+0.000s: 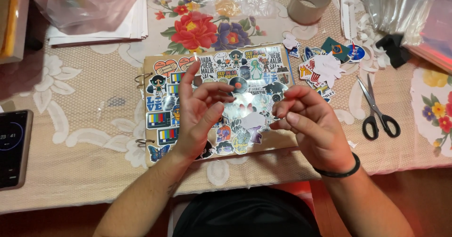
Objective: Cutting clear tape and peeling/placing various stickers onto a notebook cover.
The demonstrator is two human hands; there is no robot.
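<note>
A brown ring-bound album cover (278, 142) lies flat in the middle of the table, almost wholly covered with colourful stickers. My left hand (197, 119) and my right hand (313, 128) hover over it, a little apart, fingertips facing each other. Between them a small glossy clear film (247, 109) catches the light, and each hand pinches one of its edges. Just below the film a white cut-out sticker (254, 120) lies on the cover. A black band circles my right wrist.
Loose stickers (325, 67) are heaped right of the album, with black-handled scissors (376, 114) beyond them. A tape roll (309, 2) and plastic bags (405, 6) sit at the back, a paper stack (94, 32) at back left, a phone (13, 147) at the left edge.
</note>
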